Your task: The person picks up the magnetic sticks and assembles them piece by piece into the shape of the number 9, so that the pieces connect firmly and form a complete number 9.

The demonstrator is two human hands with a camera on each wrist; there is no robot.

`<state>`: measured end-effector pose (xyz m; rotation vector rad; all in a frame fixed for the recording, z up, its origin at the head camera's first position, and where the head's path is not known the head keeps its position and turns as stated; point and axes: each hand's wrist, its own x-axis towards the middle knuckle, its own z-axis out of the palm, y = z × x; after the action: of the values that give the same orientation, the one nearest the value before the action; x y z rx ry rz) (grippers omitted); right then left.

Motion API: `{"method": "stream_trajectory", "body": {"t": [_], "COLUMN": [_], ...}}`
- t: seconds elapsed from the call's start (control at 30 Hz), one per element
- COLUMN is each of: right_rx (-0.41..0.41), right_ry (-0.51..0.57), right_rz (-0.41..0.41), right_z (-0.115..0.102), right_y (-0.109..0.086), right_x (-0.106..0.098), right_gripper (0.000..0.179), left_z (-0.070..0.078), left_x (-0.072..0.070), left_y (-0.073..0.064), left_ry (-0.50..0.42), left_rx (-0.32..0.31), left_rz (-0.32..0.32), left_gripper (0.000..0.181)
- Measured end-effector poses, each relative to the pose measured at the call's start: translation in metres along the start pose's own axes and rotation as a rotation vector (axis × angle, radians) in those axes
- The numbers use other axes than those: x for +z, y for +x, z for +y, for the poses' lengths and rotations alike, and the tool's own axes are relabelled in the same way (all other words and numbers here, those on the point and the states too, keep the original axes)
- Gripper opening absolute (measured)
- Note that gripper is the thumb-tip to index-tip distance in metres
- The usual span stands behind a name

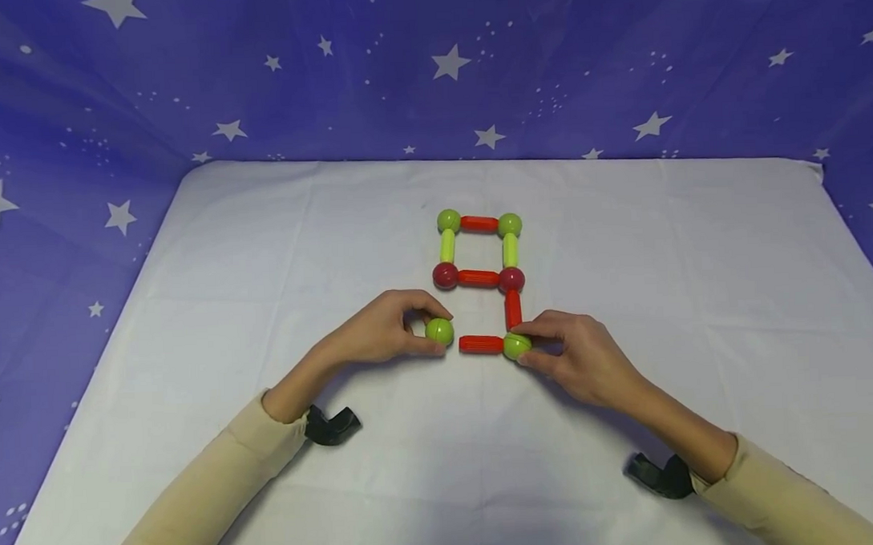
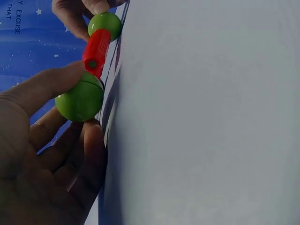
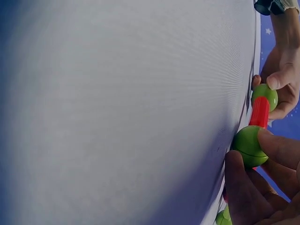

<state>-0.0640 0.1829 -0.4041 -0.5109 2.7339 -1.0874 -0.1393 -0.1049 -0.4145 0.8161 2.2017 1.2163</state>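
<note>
Between thumb and fingers my left hand [image 1: 381, 330] pinches a green ball [image 1: 439, 332], just left of the free end of a red rod [image 1: 481, 345]. That rod's other end meets a second green ball [image 1: 517, 347], which my right hand [image 1: 580, 352] pinches from the right. From this ball another red rod [image 1: 513, 310] runs up to a dark red ball [image 1: 511, 279]. Above lies a square of rods and balls: a red rod [image 1: 478, 279] and a second dark red ball [image 1: 445, 275] along its near side, yellow-green rods [image 1: 447, 246] at its sides, green balls [image 1: 448, 221] at the far corners.
A white cloth [image 1: 697, 295] covers the table under the pieces. Behind it and at the sides hangs a purple-blue sheet with white stars [image 1: 451, 63]. Black curved pieces [image 1: 332, 427] stick out by both beige sleeves.
</note>
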Motion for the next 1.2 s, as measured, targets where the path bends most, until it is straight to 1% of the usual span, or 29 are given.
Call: {"method": "stream_trajectory", "body": {"t": [0.27,0.4,0.63,0.8,1.03,1.2], "right_rx": [-0.003,-0.009,-0.007,0.001,0.003,0.008], "right_ry": [-0.008,-0.013,-0.019,-0.024,-0.028,-0.028], "right_rz": [0.002,0.005,0.005,0.002,0.001,-0.003], "right_z": [-0.001,-0.002,-0.002,-0.002,-0.001,-0.002], "right_y": [0.000,0.001,0.000,0.000,0.000,0.000], "right_x": [0.000,0.000,0.000,0.000,0.000,0.000], "right_gripper": [0.033,0.033,0.033,0.033,0.033,0.033], "left_z": [0.000,0.001,0.000,-0.001,0.000,0.001], "left_x": [0.007,0.009,0.010,0.010,0.011,0.011], "left_y": [0.001,0.001,0.000,0.000,0.000,-0.001], "left_ry": [0.045,0.049,0.060,0.071,0.083,0.081], "left_rx": [0.024,0.038,0.014,0.011,-0.021,-0.029], "left_rz": [-0.014,-0.012,-0.010,-0.013,-0.008,-0.008], "left_gripper": [0.036,0.037,0.037,0.037,0.038,0.038]}}
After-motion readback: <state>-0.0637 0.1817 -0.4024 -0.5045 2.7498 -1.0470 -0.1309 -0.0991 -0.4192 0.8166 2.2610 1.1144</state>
